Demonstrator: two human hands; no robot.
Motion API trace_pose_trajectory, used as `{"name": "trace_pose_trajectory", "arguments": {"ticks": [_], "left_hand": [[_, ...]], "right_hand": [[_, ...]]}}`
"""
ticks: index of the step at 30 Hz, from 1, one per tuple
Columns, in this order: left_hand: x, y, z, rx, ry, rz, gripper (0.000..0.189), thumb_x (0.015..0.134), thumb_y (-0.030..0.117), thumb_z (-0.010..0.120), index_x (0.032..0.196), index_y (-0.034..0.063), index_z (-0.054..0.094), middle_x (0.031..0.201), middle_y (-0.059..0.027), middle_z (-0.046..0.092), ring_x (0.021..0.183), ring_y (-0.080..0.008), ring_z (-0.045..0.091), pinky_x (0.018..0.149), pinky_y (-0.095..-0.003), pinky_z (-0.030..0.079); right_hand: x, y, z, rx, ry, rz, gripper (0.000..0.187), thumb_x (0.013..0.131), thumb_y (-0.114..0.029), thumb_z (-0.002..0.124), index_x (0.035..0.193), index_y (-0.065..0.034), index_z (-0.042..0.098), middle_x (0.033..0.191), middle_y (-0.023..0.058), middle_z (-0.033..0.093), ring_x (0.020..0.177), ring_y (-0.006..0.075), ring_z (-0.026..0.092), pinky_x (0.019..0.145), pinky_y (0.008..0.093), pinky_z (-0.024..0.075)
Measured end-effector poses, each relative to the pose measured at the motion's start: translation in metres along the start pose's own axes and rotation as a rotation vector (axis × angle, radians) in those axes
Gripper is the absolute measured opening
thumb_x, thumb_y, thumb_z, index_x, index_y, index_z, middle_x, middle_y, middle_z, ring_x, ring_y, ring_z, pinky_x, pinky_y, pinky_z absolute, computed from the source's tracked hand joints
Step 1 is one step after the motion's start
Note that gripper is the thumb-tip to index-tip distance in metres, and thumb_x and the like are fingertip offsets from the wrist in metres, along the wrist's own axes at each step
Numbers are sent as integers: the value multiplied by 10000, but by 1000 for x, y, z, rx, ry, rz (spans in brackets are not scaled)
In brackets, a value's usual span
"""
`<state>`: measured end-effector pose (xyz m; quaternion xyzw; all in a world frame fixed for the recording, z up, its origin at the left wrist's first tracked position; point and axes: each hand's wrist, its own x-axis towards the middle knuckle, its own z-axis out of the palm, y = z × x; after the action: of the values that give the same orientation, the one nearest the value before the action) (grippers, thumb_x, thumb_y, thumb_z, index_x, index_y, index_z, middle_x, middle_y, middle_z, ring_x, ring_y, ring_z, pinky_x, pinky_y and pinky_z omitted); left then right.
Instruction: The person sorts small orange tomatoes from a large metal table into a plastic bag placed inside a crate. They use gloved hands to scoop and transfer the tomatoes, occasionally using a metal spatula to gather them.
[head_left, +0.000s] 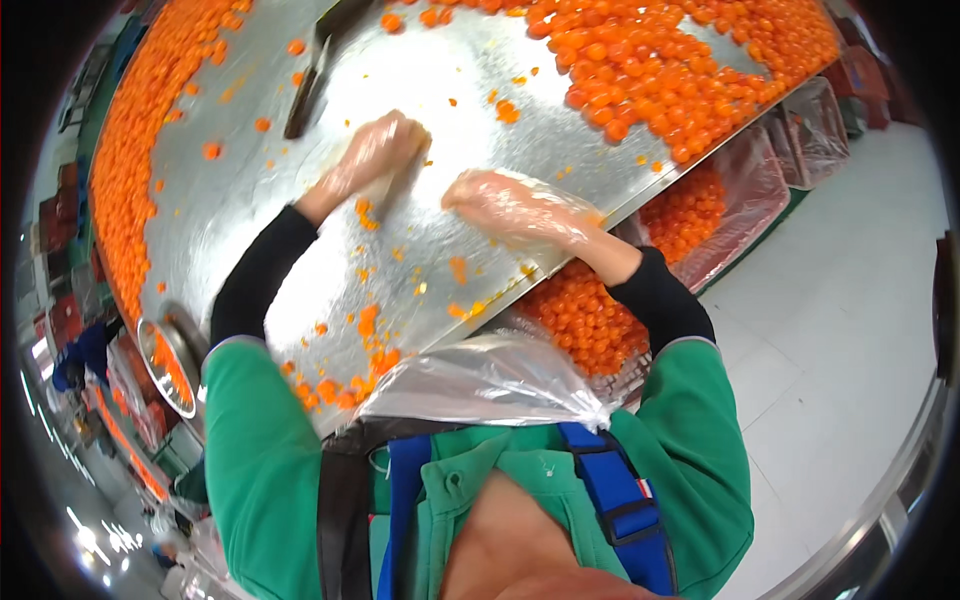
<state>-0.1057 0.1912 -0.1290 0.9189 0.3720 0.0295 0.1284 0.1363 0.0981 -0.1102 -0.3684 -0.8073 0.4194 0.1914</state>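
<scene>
My left hand (386, 146), in a clear plastic glove, is curled above the metal tabletop (442, 45). My right hand (517, 204), gloved the same way, has its fingers bent inward near the table's right edge. Whether either palm holds anything is hidden. Between and below the hands lie flattened orange scraps (365, 214) and crumbs. Beyond my right hand spreads a heap of round orange egg yolks (637, 75). A dark-handled scraper-like tool (304, 97) rests past my left hand.
More yolks (127, 172) line the far left rim. Plastic-lined crates of yolks (585, 315) stand below the right edge, partly under my right arm. A round metal-rimmed vessel (142, 352) is at left. Clear plastic sheeting (480, 382) lies against my waist. A person in dark blue (86, 352) is at far left.
</scene>
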Motion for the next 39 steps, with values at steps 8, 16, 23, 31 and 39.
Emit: {"name": "trace_pose_trajectory", "arguments": {"ticks": [8, 16, 23, 31, 39], "left_hand": [[-84, 44, -71, -317, -1199, 83, 406, 888, 369, 590, 1265, 220, 590, 1092, -98, 678, 944, -242, 671, 832, -396, 541], [201, 70, -32, -259, 382, 53, 414, 853, 425, 629, 1009, 42, 649, 893, -174, 663, 837, -325, 645, 731, -413, 520], [175, 102, 36, -846, 252, -100, 290, 887, 157, 620, 1158, 55, 625, 979, -67, 667, 885, -150, 632, 785, -291, 523], [125, 80, 5, -1463, -65, -580, 283, 882, 206, 665, 1111, 38, 649, 833, -48, 644, 662, -75, 594, 586, -213, 507], [177, 117, 19, -147, 131, 21, 220, 882, 215, 642, 1026, 52, 674, 823, -79, 688, 756, -134, 660, 649, -289, 535]], "right_hand": [[-54, -14, -98, -47, -382, 193, 359, 886, -304, 637, 1174, -90, 634, 1210, 151, 618, 1104, 280, 598, 954, 386, 467], [-4, 91, -219, -255, 321, 341, 235, 924, -157, 560, 1095, -13, 632, 1091, 143, 648, 1029, 262, 629, 869, 359, 490], [-53, 101, -157, 584, 411, 402, 273, 950, -137, 570, 1200, -29, 586, 1006, 42, 618, 844, 71, 588, 740, 223, 498], [-82, 64, -182, 753, 636, 480, 377, 897, -266, 657, 1242, -133, 584, 1056, -19, 628, 842, 78, 580, 752, 244, 485], [-60, 36, -153, -667, 41, 582, 190, 883, -101, 620, 1054, -19, 616, 922, 43, 615, 911, 165, 604, 773, 292, 494]]}}
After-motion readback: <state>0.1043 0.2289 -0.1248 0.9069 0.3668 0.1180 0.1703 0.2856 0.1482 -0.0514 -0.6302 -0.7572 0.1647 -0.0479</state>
